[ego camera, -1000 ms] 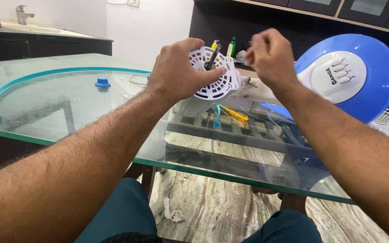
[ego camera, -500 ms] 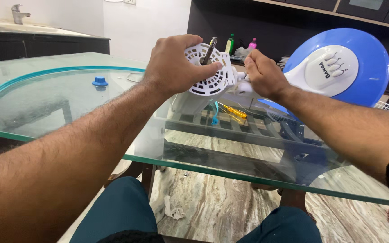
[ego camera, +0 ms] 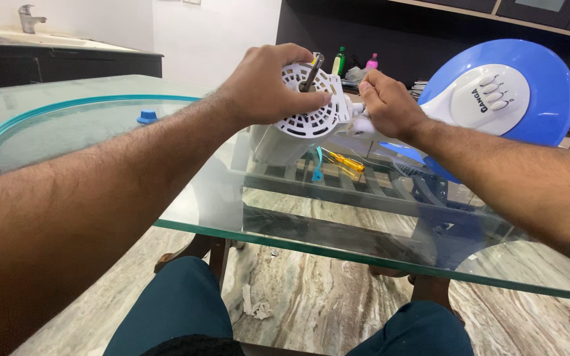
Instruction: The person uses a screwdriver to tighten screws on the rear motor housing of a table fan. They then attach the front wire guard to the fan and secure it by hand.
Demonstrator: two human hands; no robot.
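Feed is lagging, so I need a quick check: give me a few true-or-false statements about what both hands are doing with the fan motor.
1. The left hand grips the white motor housing. True.
2. The right hand rests flat on the glass table. False: it holds the housing's side.
3. A yellow screwdriver lies under the housing. True.
4. The blue fan base is in the left hand. False: it stands behind the right hand.

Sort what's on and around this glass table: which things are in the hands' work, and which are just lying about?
In hand:
- white fan motor housing, gripped by left hand
- its metal shaft
- right hand, gripping the housing's side

Lying about:
- blue fan base
- teal ring
- blue cap
- yellow screwdriver
- bottles behind
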